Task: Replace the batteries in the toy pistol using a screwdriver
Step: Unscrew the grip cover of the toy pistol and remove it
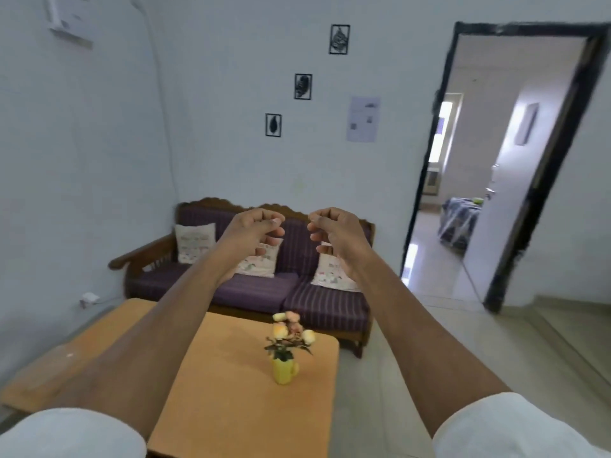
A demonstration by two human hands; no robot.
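The person holds both arms straight out in front, up in the air. The left hand (256, 234) and the right hand (334, 234) are close together but not touching. The fingers of both hands are curled in, like claws, and they hold nothing.

The toy pistol is not in the picture. The screwdriver and the batteries are not there either. So nobody can say yet which way the toy lies from the hands, which way its long side points, or which hand is nearer to it.

Below the arms stands an orange table (238, 408). The only thing seen on it is a small yellow cup of flowers (286, 361). Behind the table is a purple sofa (264, 292) with pillows (195, 242) on it. On the right is an open door (463, 193) into another room.

The task looks like it has not started. The person will likely need to look around, maybe lower the head, to find the toy first. Both hands are free, so either one could pick it up.
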